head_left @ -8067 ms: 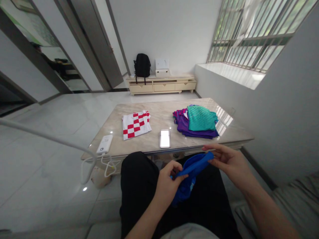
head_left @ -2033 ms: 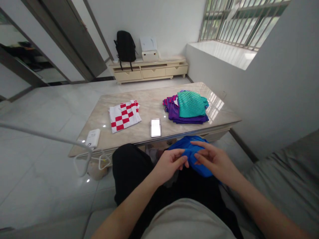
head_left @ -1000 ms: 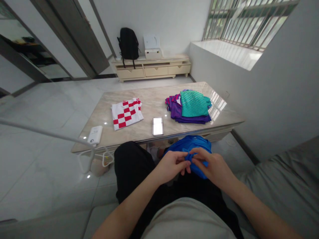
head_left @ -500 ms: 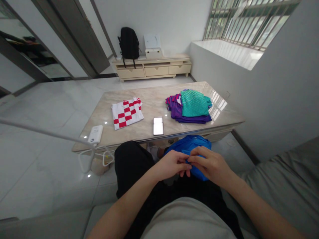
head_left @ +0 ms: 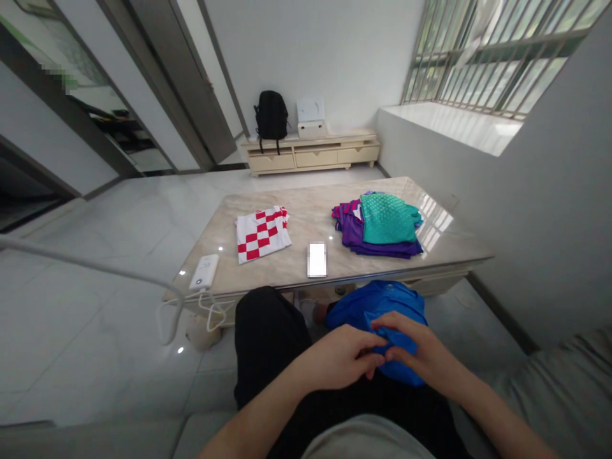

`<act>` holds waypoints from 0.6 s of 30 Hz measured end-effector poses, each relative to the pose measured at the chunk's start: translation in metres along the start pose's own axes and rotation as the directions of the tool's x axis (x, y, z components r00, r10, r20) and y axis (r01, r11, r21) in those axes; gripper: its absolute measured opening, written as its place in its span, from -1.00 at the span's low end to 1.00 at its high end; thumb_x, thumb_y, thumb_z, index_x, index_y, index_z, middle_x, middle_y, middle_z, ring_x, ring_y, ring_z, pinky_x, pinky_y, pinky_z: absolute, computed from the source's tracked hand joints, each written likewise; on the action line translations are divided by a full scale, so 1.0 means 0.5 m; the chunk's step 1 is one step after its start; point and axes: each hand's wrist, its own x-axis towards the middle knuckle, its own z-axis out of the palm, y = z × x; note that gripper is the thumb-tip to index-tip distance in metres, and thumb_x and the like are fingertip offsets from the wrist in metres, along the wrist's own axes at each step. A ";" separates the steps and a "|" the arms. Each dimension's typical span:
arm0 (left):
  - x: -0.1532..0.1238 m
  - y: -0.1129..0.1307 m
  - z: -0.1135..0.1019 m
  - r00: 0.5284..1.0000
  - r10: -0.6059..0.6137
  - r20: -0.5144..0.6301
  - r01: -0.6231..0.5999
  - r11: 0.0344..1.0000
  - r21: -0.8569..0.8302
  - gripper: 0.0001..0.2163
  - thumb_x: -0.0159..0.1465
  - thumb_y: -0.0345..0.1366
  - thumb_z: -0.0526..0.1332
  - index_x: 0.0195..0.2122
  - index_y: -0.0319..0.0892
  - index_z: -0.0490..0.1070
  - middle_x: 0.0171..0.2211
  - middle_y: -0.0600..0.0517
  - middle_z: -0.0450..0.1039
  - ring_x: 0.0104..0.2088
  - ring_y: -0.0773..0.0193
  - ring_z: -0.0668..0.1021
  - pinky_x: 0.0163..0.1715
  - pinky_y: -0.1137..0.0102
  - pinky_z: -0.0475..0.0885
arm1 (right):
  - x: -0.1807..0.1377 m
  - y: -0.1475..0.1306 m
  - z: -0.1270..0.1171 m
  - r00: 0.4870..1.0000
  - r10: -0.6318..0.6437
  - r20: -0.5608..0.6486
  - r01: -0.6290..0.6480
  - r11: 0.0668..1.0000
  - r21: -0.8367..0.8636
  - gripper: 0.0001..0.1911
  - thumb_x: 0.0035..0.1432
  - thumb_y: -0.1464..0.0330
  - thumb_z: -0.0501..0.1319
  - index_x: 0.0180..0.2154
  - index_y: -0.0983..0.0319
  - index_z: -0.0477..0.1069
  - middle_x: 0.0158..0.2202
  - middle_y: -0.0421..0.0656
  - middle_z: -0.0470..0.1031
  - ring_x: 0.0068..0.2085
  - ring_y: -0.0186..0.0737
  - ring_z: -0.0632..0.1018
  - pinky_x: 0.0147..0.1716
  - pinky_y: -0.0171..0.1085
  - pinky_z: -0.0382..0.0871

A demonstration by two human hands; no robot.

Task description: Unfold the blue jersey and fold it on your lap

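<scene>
On our lap, just this side of the table, both hands close on a bunched blue garment. The left hand curls its grip narrow, fingertips pinching a fold at the cloth's near edge. The right hand lies over the same fold with fingers bent down onto the fabric, its grip closed on the cloth and touching the left hand's fingertips.

Much of the blue garment is hidden beneath the two hands and tucked against our black trousers, so we cannot tell what kind of garment it is. A blurred white rectangle lies at the table's near edge and cannot be read.

On the table, a folded red-and-white checked garment lies toward the left, and a stack of purple clothes topped by a teal garment toward the right. A white power bank sits at the table's near left corner, its cable hanging off the edge. The table is pale marble on a glossy white tiled floor. Beyond the table, a black backpack stands on a low cream cabinet against the wall; a barred window is to the right of the table.
</scene>
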 end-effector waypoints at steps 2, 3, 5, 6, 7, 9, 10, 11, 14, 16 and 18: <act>-0.005 0.010 -0.007 1.000 0.026 0.008 -0.027 0.998 0.057 -0.83 0.42 -0.35 0.13 -0.24 -0.19 0.53 -0.45 0.10 0.52 -0.44 0.37 0.50 -0.37 0.54 0.30 | -0.005 0.017 0.003 0.996 0.027 0.083 -0.033 0.996 0.079 -0.37 0.21 0.01 0.34 0.23 0.11 0.40 0.22 0.00 0.47 0.25 0.06 0.46 0.28 0.01 0.32; -0.007 0.015 -0.009 0.999 0.039 0.005 -0.039 0.996 0.076 -0.82 0.41 -0.35 0.13 -0.20 -0.18 0.54 -0.43 0.09 0.53 -0.43 0.37 0.50 -0.36 0.54 0.30 | -0.006 0.026 0.005 0.992 0.047 0.114 -0.057 0.995 0.085 -0.29 0.17 -0.01 0.37 0.26 0.11 0.38 0.26 0.01 0.43 0.30 0.10 0.41 0.33 0.05 0.26; -0.011 0.024 -0.013 0.998 0.055 -0.017 -0.053 0.994 0.099 -0.81 0.40 -0.36 0.13 -0.16 -0.17 0.56 -0.38 0.07 0.55 -0.41 0.36 0.50 -0.35 0.53 0.31 | -0.006 0.042 0.011 0.984 0.107 0.141 -0.115 0.992 0.046 -0.25 0.12 0.02 0.42 0.28 0.11 0.38 0.31 0.02 0.38 0.35 0.13 0.36 0.36 0.10 0.19; -0.014 0.028 -0.015 0.998 0.052 -0.037 -0.048 0.993 0.107 -0.80 0.39 -0.37 0.12 -0.16 -0.18 0.57 -0.37 0.07 0.56 -0.40 0.35 0.50 -0.34 0.53 0.30 | -0.003 0.051 0.014 0.982 0.132 0.136 -0.136 0.991 0.018 -0.29 0.13 0.04 0.42 0.26 0.11 0.40 0.30 0.01 0.40 0.34 0.12 0.37 0.36 0.10 0.20; -0.017 0.029 -0.016 0.997 0.039 -0.063 -0.032 0.993 0.113 -0.78 0.39 -0.38 0.12 -0.16 -0.18 0.58 -0.37 0.06 0.56 -0.41 0.35 0.49 -0.35 0.52 0.30 | 0.001 0.059 0.017 0.983 0.145 0.116 -0.145 0.989 -0.004 -0.36 0.16 0.06 0.40 0.22 0.12 0.45 0.27 0.00 0.43 0.32 0.10 0.40 0.34 0.09 0.23; -0.026 0.028 -0.021 0.993 0.001 -0.121 0.013 0.993 0.115 -0.75 0.38 -0.38 0.11 -0.12 -0.18 0.60 -0.38 0.06 0.56 -0.42 0.34 0.47 -0.36 0.51 0.30 | 0.013 0.076 0.020 0.989 0.141 0.052 -0.140 0.990 -0.034 -0.51 0.22 0.10 0.35 0.12 0.14 0.53 0.17 0.00 0.53 0.22 0.07 0.49 0.28 0.09 0.32; -0.031 0.025 -0.023 0.989 -0.017 -0.144 0.033 0.993 0.110 -0.73 0.38 -0.37 0.11 -0.08 -0.18 0.61 -0.37 0.06 0.57 -0.43 0.34 0.47 -0.37 0.51 0.30 | 0.019 0.082 0.020 0.991 0.132 0.023 -0.131 0.991 -0.040 -0.57 0.25 0.11 0.33 0.08 0.15 0.55 0.10 -0.01 0.57 0.16 0.05 0.53 0.24 0.08 0.36; -0.036 0.021 -0.027 0.986 -0.029 -0.164 0.047 0.994 0.101 -0.71 0.38 -0.37 0.11 -0.03 -0.17 0.61 -0.35 0.05 0.59 -0.42 0.34 0.47 -0.37 0.50 0.31 | 0.026 0.088 0.018 0.993 0.120 0.002 -0.120 0.992 -0.038 -0.61 0.26 0.12 0.32 0.05 0.16 0.57 0.05 -0.02 0.59 0.11 0.03 0.56 0.20 0.07 0.39; -0.050 0.008 -0.036 0.979 -0.043 -0.201 0.058 0.996 0.068 -0.68 0.38 -0.35 0.12 0.07 -0.15 0.59 -0.29 0.04 0.62 -0.41 0.33 0.49 -0.35 0.50 0.34 | 0.039 0.092 0.011 0.994 0.111 -0.022 -0.110 0.994 0.010 -0.62 0.26 0.12 0.33 0.03 0.16 0.56 0.01 -0.04 0.58 0.05 -0.04 0.58 0.13 0.00 0.45; -0.056 0.002 -0.040 0.976 -0.047 -0.214 0.057 0.997 0.044 -0.68 0.39 -0.34 0.12 0.07 -0.15 0.59 -0.26 0.03 0.63 -0.38 0.32 0.52 -0.31 0.49 0.37 | 0.041 0.088 0.008 0.992 0.122 -0.022 -0.120 0.991 0.060 -0.62 0.29 0.11 0.30 0.03 0.16 0.56 0.03 -0.05 0.55 0.06 -0.09 0.57 0.08 -0.07 0.48; -0.059 0.000 -0.041 0.976 -0.053 -0.210 0.059 0.998 0.023 -0.68 0.40 -0.33 0.11 0.05 -0.17 0.59 -0.22 0.01 0.64 -0.32 0.29 0.56 -0.25 0.48 0.40 | 0.040 0.086 0.009 0.990 0.139 -0.034 -0.136 0.987 0.082 -0.66 0.32 0.12 0.26 -0.02 0.17 0.57 0.01 -0.06 0.55 0.04 -0.13 0.57 0.04 -0.14 0.49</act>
